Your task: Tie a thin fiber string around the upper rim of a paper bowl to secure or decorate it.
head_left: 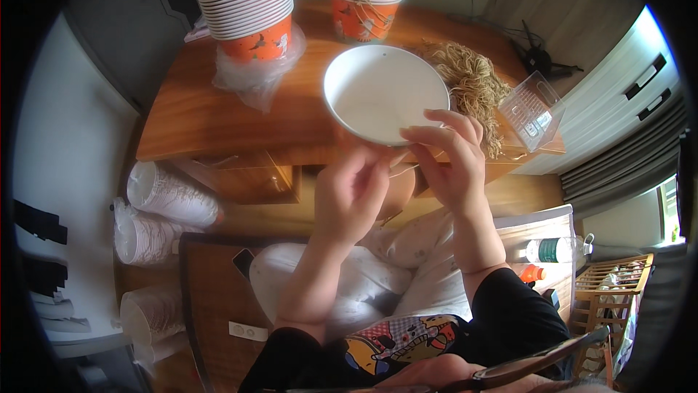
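A white-lined paper bucket is tipped with its mouth facing me, just over the table's near edge. My left hand is closed at the bucket's near side, below the rim, its fingertips partly hidden. At the right of the rim, my right hand pinches the edge between thumb and fingers. A thin string hangs between my hands under the bucket; which fingers hold it I cannot tell. Beside the bucket lies a tangled heap of tan strings.
A tall stack of orange-printed buckets stands on the wooden table, in a plastic bag. Behind are nested buckets with string handles. A clear plastic box sits at right. More bucket stacks lie at left; a bottle lies at right.
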A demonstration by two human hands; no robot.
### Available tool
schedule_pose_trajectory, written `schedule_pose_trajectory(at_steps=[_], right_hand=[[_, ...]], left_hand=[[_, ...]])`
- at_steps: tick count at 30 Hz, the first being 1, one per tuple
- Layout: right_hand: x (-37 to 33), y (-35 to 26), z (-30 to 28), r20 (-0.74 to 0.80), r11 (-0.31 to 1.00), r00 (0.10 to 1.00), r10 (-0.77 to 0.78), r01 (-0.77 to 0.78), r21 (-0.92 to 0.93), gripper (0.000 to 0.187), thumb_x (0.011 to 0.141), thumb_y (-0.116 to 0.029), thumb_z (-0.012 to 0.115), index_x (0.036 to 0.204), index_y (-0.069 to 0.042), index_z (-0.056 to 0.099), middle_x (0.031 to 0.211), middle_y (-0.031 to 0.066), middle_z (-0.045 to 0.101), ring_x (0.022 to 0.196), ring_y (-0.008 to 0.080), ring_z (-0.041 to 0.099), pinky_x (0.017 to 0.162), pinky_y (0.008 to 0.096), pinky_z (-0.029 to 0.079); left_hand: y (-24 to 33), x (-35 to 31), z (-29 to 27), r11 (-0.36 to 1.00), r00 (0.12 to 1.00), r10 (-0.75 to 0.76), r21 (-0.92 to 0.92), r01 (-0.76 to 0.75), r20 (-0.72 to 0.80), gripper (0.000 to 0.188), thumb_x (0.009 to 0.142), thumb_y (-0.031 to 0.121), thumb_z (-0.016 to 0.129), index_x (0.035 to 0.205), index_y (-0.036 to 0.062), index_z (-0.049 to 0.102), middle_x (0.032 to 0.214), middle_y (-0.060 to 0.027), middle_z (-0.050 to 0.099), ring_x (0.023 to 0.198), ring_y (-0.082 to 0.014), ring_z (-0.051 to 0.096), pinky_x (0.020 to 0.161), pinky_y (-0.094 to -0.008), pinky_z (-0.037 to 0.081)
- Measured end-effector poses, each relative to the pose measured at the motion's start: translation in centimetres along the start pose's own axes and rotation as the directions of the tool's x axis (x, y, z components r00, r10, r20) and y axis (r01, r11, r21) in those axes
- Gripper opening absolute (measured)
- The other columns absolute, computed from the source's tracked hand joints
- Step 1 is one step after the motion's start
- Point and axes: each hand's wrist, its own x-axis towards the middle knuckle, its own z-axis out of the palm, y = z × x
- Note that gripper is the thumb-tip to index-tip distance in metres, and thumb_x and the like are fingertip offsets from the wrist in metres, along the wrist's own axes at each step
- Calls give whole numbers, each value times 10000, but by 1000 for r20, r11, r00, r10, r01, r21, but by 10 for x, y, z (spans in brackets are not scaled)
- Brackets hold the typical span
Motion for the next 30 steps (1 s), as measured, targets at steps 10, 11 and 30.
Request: schedule_pose_trajectory(at_steps=[10, 11, 30], right_hand=[[-2, 1, 1, 4, 1000, 1000, 18, -18, 0, 298, 738, -52, 758, 1006, -167, 697, 965, -26, 682, 1021, 220, 601, 875, 374, 383], [-2, 0, 1, 4, 1000, 1000, 18, -18, 2, 298, 738, -52, 758, 1006, -167, 697, 965, -26, 682, 1021, 220, 601, 875, 374, 383], [17, -11, -3, 201, 979, 975, -99, 60, 193, 365, 736, 60, 567, 1075, -74, 588, 983, 29, 671, 837, 214, 636, 876, 382, 376]], left_hand=[[0, 1, 0, 997, 999, -41, 66, 41, -12, 131, 901, 75, 585, 983, -1, 652, 839, -111, 689, 766, -159, 682, 680, -286, 530], [0, 1, 0, 997, 999, -42, 68, 42, -12, 131, 901, 75, 585, 983, -1, 652, 839, -111, 689, 766, -159, 682, 680, -286, 530], [-9, 2, 8, 986, 997, -52, 155, 61, -61, 79, 937, 52, 587, 940, -16, 627, 788, -35, 672, 688, -49, 596, 607, -199, 445]])
